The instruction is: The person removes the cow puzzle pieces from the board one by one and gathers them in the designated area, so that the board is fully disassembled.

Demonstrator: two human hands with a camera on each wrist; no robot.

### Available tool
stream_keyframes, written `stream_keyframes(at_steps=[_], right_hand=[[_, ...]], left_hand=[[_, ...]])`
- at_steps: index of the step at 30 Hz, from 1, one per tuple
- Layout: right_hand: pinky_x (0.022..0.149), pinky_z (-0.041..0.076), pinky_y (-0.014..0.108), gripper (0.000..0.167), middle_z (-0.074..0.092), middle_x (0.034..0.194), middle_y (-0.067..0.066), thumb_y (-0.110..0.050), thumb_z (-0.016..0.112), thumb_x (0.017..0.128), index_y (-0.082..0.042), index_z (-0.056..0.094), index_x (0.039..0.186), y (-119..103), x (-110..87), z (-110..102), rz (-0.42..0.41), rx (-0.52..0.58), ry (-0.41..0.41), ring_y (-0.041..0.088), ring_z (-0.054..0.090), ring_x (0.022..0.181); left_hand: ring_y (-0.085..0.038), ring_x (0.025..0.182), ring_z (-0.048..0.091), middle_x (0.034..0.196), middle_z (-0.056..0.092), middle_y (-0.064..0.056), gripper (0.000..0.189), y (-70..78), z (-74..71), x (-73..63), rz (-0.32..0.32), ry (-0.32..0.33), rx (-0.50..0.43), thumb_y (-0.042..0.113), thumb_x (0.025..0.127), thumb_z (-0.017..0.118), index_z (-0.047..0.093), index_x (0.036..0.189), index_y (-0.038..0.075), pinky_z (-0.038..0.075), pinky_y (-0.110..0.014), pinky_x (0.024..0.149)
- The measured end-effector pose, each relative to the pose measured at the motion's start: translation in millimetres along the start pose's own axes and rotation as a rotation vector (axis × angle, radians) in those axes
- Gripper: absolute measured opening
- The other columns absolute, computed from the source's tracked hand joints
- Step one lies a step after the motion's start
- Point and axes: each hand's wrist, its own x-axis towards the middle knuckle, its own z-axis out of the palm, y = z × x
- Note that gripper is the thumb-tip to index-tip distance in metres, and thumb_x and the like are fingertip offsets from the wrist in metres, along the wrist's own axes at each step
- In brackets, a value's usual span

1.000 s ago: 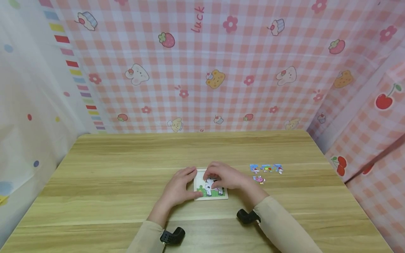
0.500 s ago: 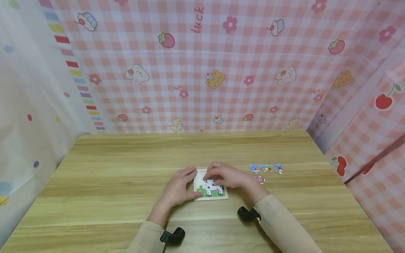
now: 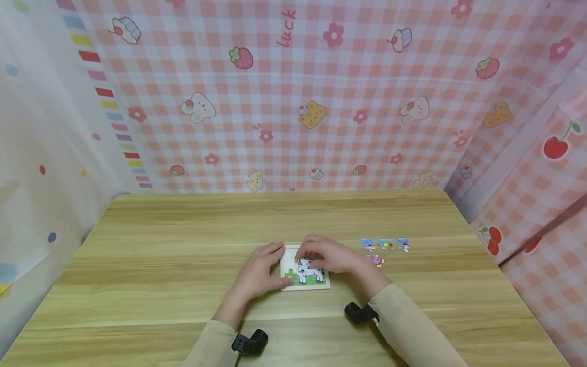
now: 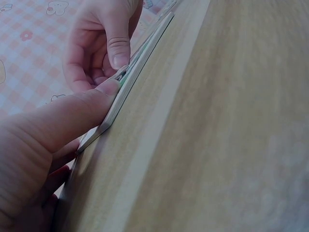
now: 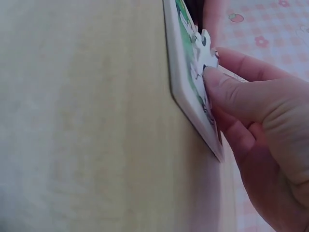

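A small square puzzle board (image 3: 288, 259) with a pale frame lies in front of me, bearing a cow picture on green; its upper left part shows bare wood. My left hand (image 3: 258, 272) grips the board's left side, thumb on the lower left corner and fingers along the left edge. Over the board, my right hand (image 3: 331, 255) pinches a white puzzle piece with dark spots (image 5: 205, 54) between thumb and index finger. In the right wrist view this piece stands tilted, partly raised from the cow picture. The right fingers hide the board's upper right part.
Several loose puzzle pieces (image 3: 387, 244) lie on the wooden table (image 3: 183, 239) right of the board, blue ones in a row and a pink one (image 3: 378, 261) nearer my right wrist. A checked curtain (image 3: 293, 148) hangs behind the table's far edge.
My right thumb has moved slightly up and away from me on the board, and more of the cow picture shows. The right wrist now covers part of the pink piece. The left hand stays put.
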Motion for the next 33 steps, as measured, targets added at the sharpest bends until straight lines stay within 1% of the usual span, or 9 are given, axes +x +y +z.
stream_keyframes(at_steps=[4,9,14,19,23,27,30,33], right_hand=[[0.090,0.053,0.027,0.027,0.062,0.113,0.003,0.002,0.068,0.089,-0.013,0.070,0.112,0.3,-0.2,1.8,0.003,0.019,0.039,0.015,0.058,0.100],[0.085,0.053,0.025,0.023,0.062,0.108,0.002,0.001,0.069,0.089,-0.013,0.071,0.108,-1.1,1.4,3.0,0.001,0.006,0.082,0.012,0.058,0.094],[0.080,0.053,0.023,0.022,0.062,0.104,0.001,0.001,0.069,0.088,-0.013,0.072,0.105,-3.1,2.6,3.8,0.015,0.004,0.100,0.010,0.056,0.088],[0.078,0.052,0.022,0.022,0.061,0.103,0.000,0.001,0.070,0.088,-0.014,0.072,0.104,-5.4,3.0,4.2,0.037,0.003,0.104,0.009,0.055,0.087],[0.078,0.053,0.022,0.022,0.062,0.101,-0.002,0.000,0.069,0.090,-0.015,0.073,0.106,-5.3,3.0,5.2,0.061,0.004,0.099,0.009,0.056,0.087],[0.083,0.053,0.026,0.022,0.067,0.103,-0.002,-0.002,0.068,0.091,-0.016,0.073,0.107,-6.3,2.1,6.3,0.066,0.010,0.100,0.011,0.060,0.093],[0.087,0.053,0.028,0.020,0.070,0.108,-0.001,-0.004,0.067,0.092,-0.015,0.074,0.108,-8.2,0.7,6.5,0.068,0.035,0.107,0.012,0.062,0.098],[0.085,0.053,0.027,0.020,0.072,0.109,-0.001,-0.004,0.065,0.094,-0.014,0.074,0.109,-9.9,-1.1,6.9,0.086,0.081,0.113,0.010,0.062,0.096]], left_hand=[[-0.035,0.142,0.039,0.151,0.047,-0.011,0.084,0.5,-0.4,-0.1,-0.003,-0.004,0.005,0.043,0.076,0.084,0.052,0.142,0.002,0.033,-0.051,0.116],[-0.035,0.142,0.038,0.151,0.047,-0.010,0.084,0.9,-0.5,0.1,-0.005,-0.005,0.003,0.043,0.076,0.084,0.052,0.142,0.002,0.033,-0.051,0.116],[-0.035,0.141,0.039,0.151,0.047,-0.011,0.084,-0.1,0.0,0.8,0.001,0.000,0.007,0.043,0.076,0.084,0.052,0.142,0.002,0.033,-0.050,0.116],[-0.035,0.141,0.039,0.151,0.048,-0.011,0.084,-1.3,0.6,1.2,0.008,0.004,0.006,0.042,0.076,0.084,0.052,0.141,0.001,0.034,-0.050,0.116],[-0.035,0.141,0.039,0.151,0.048,-0.011,0.084,-2.0,0.9,0.8,0.011,0.005,0.004,0.042,0.075,0.085,0.052,0.141,0.001,0.034,-0.050,0.116],[-0.035,0.141,0.039,0.150,0.048,-0.011,0.084,-2.3,1.1,0.6,0.013,0.005,0.005,0.042,0.075,0.085,0.053,0.141,0.000,0.034,-0.050,0.116],[-0.035,0.141,0.039,0.151,0.048,-0.011,0.084,-2.0,0.9,0.5,0.010,0.003,0.000,0.041,0.075,0.085,0.053,0.141,0.001,0.033,-0.050,0.116],[-0.035,0.142,0.038,0.151,0.047,-0.011,0.084,-1.4,0.4,-0.1,0.004,-0.002,-0.004,0.041,0.075,0.085,0.052,0.141,0.001,0.033,-0.050,0.116]])
